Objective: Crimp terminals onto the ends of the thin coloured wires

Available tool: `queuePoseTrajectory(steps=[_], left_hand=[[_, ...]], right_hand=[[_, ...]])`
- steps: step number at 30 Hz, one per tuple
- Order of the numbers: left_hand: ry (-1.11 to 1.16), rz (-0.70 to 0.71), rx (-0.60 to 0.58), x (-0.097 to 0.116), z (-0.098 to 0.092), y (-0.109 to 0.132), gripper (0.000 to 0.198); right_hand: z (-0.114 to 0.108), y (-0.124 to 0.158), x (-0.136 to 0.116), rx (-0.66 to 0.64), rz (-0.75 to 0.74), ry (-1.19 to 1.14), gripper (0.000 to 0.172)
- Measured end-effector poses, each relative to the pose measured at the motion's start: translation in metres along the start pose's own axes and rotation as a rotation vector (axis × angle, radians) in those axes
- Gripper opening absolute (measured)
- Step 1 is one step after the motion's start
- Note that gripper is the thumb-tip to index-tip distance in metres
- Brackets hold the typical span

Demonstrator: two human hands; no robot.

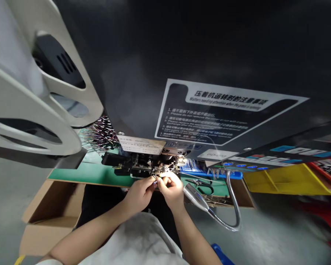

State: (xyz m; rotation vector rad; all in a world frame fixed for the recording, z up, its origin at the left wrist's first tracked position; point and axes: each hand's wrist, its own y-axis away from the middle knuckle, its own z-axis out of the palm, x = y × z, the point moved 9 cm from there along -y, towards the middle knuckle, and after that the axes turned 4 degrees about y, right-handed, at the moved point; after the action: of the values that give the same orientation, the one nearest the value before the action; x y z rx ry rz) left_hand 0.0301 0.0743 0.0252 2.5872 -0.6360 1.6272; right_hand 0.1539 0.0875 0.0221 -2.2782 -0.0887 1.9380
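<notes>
- I see the left hand (139,197) and the right hand (171,189) directly in front of the crimping machine (182,55). They are raised and very close together.
- Both hands pinch a small wire (156,179) between thumb and fingers. It is too small for me to see its end clearly.
- The small wire is at the front of the machine, just beside its brightly lit crimping head (146,165).
- A fan of many thin wires (99,134) sticks out at the left side of the machine.
- The green tabletop (85,173) lies below the machine. On it, to the machine's front right, are black-handled cutters (201,186), next to a blue bar (223,175).
- A gooseneck lamp (193,195) points up toward the front of the machine.
- The machine's face carries a warning label (231,114) and, lower down, a control panel (264,158) with blue buttons.
- Left of the machine stands a large white reel (30,92), with a cardboard box (49,217) below it. A yellow bin (278,180) sits to the right.
</notes>
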Motion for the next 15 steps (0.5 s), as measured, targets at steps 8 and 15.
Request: queuePoseTrajectory(steps=[8,15], left_hand=[[0.001,0.004,-0.009,0.0047,-0.0005,-0.0016,0.015],[0.015,0.009,-0.001,0.0079,-0.0030,-0.0046,0.020]], right_hand=[[-0.0011,0.0000,0.0016,-0.012,-0.009,0.007,0.014],[-0.0016,-0.0008,0.0031,-0.013,-0.006,0.026,0.014]])
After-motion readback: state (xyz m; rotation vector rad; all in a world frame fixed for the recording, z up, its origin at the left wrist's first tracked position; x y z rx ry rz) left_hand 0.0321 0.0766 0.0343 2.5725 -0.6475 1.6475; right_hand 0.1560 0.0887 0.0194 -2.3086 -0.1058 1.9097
